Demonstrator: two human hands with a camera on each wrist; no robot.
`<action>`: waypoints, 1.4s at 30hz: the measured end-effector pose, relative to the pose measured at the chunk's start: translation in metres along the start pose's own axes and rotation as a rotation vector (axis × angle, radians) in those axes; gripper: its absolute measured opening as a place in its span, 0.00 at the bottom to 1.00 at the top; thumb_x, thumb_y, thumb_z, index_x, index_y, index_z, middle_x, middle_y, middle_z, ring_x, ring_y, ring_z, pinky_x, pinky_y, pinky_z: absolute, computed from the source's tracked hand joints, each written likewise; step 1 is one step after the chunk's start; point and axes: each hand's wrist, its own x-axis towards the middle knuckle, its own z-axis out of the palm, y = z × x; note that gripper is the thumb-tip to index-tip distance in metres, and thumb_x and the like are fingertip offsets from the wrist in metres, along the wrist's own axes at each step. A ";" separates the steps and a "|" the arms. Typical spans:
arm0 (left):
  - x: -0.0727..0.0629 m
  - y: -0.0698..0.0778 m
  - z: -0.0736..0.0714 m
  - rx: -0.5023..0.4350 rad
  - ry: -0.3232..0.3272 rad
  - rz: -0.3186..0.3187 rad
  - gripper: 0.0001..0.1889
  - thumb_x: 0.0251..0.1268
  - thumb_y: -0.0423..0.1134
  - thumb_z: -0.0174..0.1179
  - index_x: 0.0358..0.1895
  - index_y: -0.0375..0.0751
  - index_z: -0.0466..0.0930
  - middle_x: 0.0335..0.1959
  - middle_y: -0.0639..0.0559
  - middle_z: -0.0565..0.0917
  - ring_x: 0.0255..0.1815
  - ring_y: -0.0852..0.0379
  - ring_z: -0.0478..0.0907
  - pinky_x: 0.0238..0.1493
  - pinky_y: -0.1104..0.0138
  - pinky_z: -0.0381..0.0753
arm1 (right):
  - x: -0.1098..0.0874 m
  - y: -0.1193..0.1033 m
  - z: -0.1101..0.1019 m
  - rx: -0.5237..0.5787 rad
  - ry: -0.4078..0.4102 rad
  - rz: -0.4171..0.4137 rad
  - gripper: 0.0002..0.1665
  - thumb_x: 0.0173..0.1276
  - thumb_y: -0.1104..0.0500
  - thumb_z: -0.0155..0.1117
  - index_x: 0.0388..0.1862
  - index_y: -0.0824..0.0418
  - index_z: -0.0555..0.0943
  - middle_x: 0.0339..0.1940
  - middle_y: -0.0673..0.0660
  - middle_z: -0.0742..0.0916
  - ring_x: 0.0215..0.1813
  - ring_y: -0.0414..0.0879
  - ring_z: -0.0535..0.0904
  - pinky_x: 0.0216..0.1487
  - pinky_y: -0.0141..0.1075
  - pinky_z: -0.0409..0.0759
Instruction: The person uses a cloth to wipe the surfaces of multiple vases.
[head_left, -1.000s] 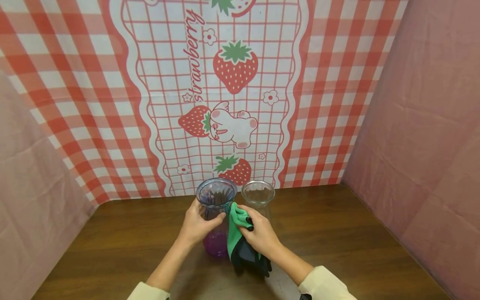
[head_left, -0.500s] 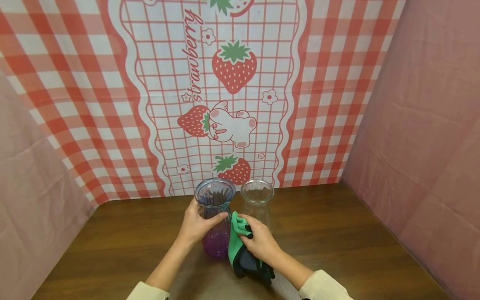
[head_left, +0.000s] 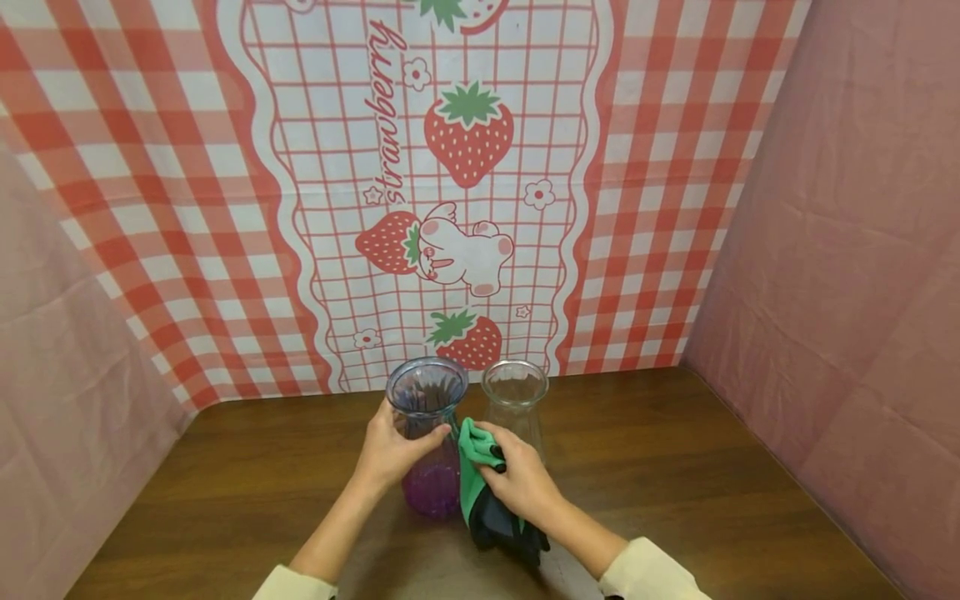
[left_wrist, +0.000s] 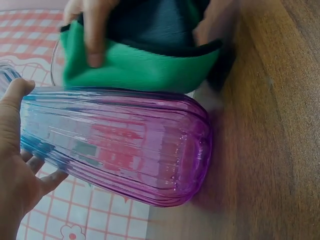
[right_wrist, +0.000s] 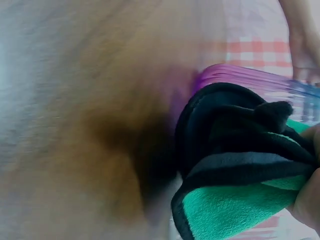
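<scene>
A ribbed glass vase (head_left: 430, 485), blue at the top and fading to purple at the base, stands on the wooden table. My left hand (head_left: 390, 450) grips it below the flared rim, thumb toward the front and fingers round the far side. In my right hand (head_left: 522, 477) is a bunched cloth (left_wrist: 135, 67), green on one face and dark on the other, with black edging. The cloth lies along the vase's right side, and its dark end hangs down near the tabletop. In the right wrist view the cloth's folds (right_wrist: 240, 160) cover part of the vase.
A clear glass vase (head_left: 516, 390) stands just behind my right hand, partly hidden by it. Behind the wooden table (head_left: 675, 467) hangs a red-and-white checked strawberry cloth (head_left: 472, 150). Pink fabric (head_left: 832, 250) closes off both sides.
My right hand has moved the cloth down along the vase's side, then slightly back up. The vase's rim has shifted a little to the left, with my left hand still holding it.
</scene>
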 end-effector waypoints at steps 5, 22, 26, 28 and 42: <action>-0.001 -0.001 -0.001 0.003 0.010 0.010 0.40 0.45 0.28 0.71 0.65 0.33 0.62 0.55 0.34 0.76 0.54 0.41 0.77 0.52 0.58 0.79 | 0.010 -0.012 -0.004 0.066 0.127 -0.065 0.32 0.54 0.67 0.70 0.60 0.62 0.74 0.55 0.60 0.82 0.55 0.51 0.79 0.52 0.45 0.79; 0.004 -0.033 0.002 0.019 0.037 -0.003 0.40 0.44 0.31 0.72 0.65 0.42 0.63 0.54 0.39 0.78 0.55 0.44 0.77 0.59 0.52 0.73 | 0.002 -0.002 0.002 0.001 -0.021 0.011 0.31 0.55 0.67 0.68 0.59 0.62 0.73 0.55 0.61 0.82 0.55 0.53 0.79 0.52 0.47 0.79; 0.005 -0.037 0.002 0.003 0.034 0.020 0.40 0.45 0.32 0.72 0.65 0.43 0.62 0.54 0.40 0.78 0.56 0.44 0.77 0.61 0.51 0.72 | -0.001 0.004 0.003 -0.029 -0.097 0.034 0.30 0.56 0.67 0.68 0.59 0.63 0.74 0.55 0.61 0.82 0.54 0.54 0.79 0.53 0.47 0.78; 0.005 -0.037 0.002 -0.007 0.026 0.029 0.41 0.45 0.32 0.71 0.66 0.44 0.60 0.55 0.40 0.78 0.57 0.43 0.76 0.63 0.49 0.69 | -0.002 0.007 0.004 -0.043 -0.126 0.037 0.29 0.55 0.67 0.68 0.58 0.63 0.74 0.54 0.61 0.82 0.54 0.53 0.79 0.53 0.46 0.78; 0.001 -0.009 0.005 0.027 0.065 0.087 0.42 0.43 0.29 0.73 0.65 0.33 0.61 0.58 0.35 0.70 0.57 0.42 0.74 0.54 0.60 0.78 | 0.009 -0.008 -0.005 0.065 0.047 -0.031 0.32 0.55 0.67 0.69 0.61 0.61 0.73 0.57 0.59 0.81 0.56 0.51 0.78 0.53 0.45 0.79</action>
